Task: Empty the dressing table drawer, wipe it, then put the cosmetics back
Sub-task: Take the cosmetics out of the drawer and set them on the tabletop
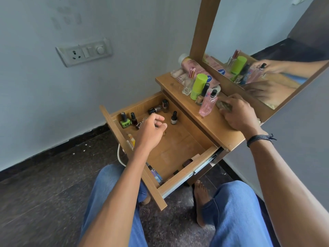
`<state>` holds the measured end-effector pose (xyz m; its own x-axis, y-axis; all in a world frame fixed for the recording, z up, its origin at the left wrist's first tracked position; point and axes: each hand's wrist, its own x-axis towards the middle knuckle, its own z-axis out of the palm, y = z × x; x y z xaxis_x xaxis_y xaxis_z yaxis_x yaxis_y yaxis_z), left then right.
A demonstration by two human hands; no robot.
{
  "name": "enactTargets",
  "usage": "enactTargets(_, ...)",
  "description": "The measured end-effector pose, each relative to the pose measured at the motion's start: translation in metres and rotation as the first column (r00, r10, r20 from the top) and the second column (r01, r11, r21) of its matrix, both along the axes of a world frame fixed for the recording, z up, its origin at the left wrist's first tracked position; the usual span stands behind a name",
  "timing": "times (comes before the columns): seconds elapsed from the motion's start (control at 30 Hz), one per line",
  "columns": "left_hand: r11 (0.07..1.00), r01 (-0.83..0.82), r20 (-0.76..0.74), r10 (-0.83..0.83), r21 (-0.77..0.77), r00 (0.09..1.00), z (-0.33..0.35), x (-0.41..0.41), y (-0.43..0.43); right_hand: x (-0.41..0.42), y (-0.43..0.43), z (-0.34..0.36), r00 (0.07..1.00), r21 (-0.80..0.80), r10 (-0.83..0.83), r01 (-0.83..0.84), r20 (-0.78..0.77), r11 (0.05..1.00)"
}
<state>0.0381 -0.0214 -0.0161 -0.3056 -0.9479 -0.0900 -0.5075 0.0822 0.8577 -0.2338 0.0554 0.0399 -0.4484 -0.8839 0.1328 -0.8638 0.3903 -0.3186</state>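
The wooden drawer [179, 150] is pulled out, with much of its floor bare. At its far end stand a green nail polish [125, 120], a dark red one [133, 119], a brown one [165, 105] and a small dark bottle [174, 118]; another polish [155, 109] lies on its side. My left hand [151, 130] hovers over the drawer with fingers loosely curled and nothing seen in it. My right hand [238, 114] rests on the tabletop [219, 129], gripping a small olive-brown object [224, 105] beside a pink perfume bottle [207, 104].
On the tabletop stand a green tube [198, 86], a clear perfume bottle [188, 84] and a pink lotion bottle [191, 65] in front of the mirror [277, 56]. A yellow item [131, 139] and a small pack [157, 175] lie along the drawer's front wall. My knees are below.
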Motion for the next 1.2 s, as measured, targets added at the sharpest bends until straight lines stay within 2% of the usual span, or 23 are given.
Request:
enactTargets(0.07,1.0,-0.008,0.054,0.008,-0.015,0.999,-0.001,0.005,-0.004,0.005,0.007,0.004,1.0,-0.017,-0.018,0.017,-0.026,1.0)
enactTargets(0.13,0.999,0.006,0.145,0.0,-0.04,0.989,-0.006,0.009,-0.008,0.018,0.019,0.006,0.998,-0.146,-0.067,0.064,-0.016,0.987)
enactTargets(0.27,0.99,0.105,0.374,-0.061,-0.097,0.925,-0.016,0.007,-0.011,0.07,0.046,-0.001,0.989,-0.488,-0.146,0.141,0.029,0.861)
enactTargets(0.37,0.975,0.221,0.449,-0.183,-0.033,0.875,-0.022,-0.002,-0.009,0.114,0.053,-0.018,0.993,-0.569,-0.109,0.113,0.042,0.814)
enactTargets(0.43,0.955,0.293,0.514,-0.274,0.046,0.813,-0.027,-0.008,-0.01,0.132,0.05,-0.031,0.998,-0.525,-0.016,0.042,0.053,0.85)
enactTargets(0.53,0.933,0.34,0.587,-0.343,0.121,0.733,-0.031,-0.011,-0.012,0.143,0.032,-0.043,0.99,-0.265,0.086,-0.054,0.112,0.963)
enactTargets(0.6,0.939,0.33,0.581,-0.325,0.102,0.746,-0.032,-0.011,-0.014,0.146,0.015,-0.047,0.982,-0.081,0.107,-0.095,0.157,0.992)
enactTargets(0.7,0.951,0.31,0.579,-0.264,0.02,0.771,-0.034,-0.01,-0.015,0.147,-0.013,-0.056,0.982,0.037,0.067,-0.074,0.177,0.997)
enactTargets(0.8,0.947,0.321,0.574,-0.266,0.005,0.775,-0.037,-0.011,-0.016,0.142,-0.038,-0.066,0.981,0.054,0.013,-0.024,0.193,0.998)
enactTargets(0.9,0.94,0.332,0.566,-0.318,0.08,0.761,-0.036,-0.013,-0.016,0.137,-0.056,-0.071,0.975,0.027,-0.018,0.013,0.22,1.0)
enactTargets(1.0,0.939,0.323,0.603,-0.324,0.115,0.729,-0.033,-0.012,-0.013,0.138,-0.069,-0.075,0.984,0.001,-0.026,0.026,0.174,1.0)
enactTargets(1.2,0.949,0.285,0.597,-0.307,0.134,0.741,-0.023,-0.012,-0.006,0.138,-0.07,-0.087,0.994,-0.079,0.001,0.008,0.111,0.997)
